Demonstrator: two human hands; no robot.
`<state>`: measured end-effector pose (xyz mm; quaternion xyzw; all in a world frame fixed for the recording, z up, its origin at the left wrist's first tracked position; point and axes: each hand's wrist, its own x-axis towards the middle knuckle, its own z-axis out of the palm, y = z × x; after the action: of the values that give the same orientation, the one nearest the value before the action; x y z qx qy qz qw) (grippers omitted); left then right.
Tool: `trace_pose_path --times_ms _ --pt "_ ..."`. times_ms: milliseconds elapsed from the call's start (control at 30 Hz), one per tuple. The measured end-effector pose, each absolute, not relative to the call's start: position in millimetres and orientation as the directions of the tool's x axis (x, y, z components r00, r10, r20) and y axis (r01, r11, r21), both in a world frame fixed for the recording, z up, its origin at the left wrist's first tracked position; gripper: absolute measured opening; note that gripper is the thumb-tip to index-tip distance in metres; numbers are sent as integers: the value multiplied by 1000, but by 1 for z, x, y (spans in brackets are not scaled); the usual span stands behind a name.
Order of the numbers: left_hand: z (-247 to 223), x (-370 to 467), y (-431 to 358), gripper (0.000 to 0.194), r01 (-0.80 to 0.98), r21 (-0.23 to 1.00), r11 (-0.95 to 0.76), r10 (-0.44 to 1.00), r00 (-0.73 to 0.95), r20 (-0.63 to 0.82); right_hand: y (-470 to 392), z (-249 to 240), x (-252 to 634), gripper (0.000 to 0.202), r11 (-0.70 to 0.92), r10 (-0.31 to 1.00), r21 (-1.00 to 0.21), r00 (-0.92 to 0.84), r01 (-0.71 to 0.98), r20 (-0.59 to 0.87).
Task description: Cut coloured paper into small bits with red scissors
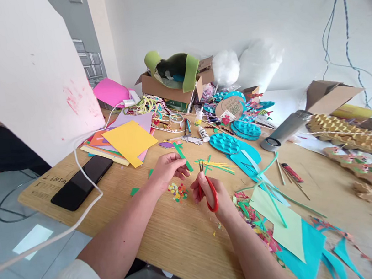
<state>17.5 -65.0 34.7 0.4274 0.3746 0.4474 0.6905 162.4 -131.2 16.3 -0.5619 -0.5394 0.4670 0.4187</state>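
Between the fingers of my left hand (169,170) is a narrow green paper strip (181,155), held up at a slant. My right hand (216,195) grips red-handled scissors (211,198), their blades pointing away from me and just right of the strip, apart from it. Behind the blades lie thin yellow and green paper strips (222,166) in a loose crossing pile. A heap of small coloured paper bits (177,191) rests on the table between my hands. Small green paper pieces (134,191) lie partly behind my left forearm.
To the left are a black phone (81,182), a white cable (90,180) and stacked coloured paper (130,140). Glue bottles (203,133) and blue paper ovals (224,143) stand behind. A metal flask (288,129), paper scraps (259,230) and pale green paper (280,218) lie right.
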Motion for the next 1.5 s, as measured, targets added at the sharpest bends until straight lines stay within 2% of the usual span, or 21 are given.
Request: trace_pose_path --times_ms 167,467,567,733,900,1033,1200,1400,1500 --pt "33 15 -63 12 -291 934 206 942 317 -109 -136 22 161 59 -85 982 -957 -139 278 -127" --pt "32 14 -62 10 -193 970 148 945 317 -81 -135 20 161 55 -170 963 -927 -142 334 -227" --pt "33 14 -63 11 -176 974 141 946 315 -80 -133 18 162 53 -133 978 -935 -111 329 -179" --pt "34 15 -65 14 -155 978 137 933 353 -75 -130 17 162 48 -41 997 -970 67 239 -26" --pt "31 18 -68 18 -91 985 143 889 449 -88 -129 19 160 36 -10 997 -994 81 106 -1" --pt "25 20 -67 21 -146 973 178 877 472 -90 -129 19 161 31 -1 995 -999 99 48 3" --pt "22 23 -67 23 -214 948 236 880 462 -115 -129 18 161 30 5 989 -999 149 50 13" --pt "24 24 -69 20 -209 953 219 893 437 -109 -131 21 159 28 -2 992 -996 123 90 9" --pt "27 21 -67 18 -253 946 204 923 372 -99 -134 25 158 29 25 982 -991 181 129 48"
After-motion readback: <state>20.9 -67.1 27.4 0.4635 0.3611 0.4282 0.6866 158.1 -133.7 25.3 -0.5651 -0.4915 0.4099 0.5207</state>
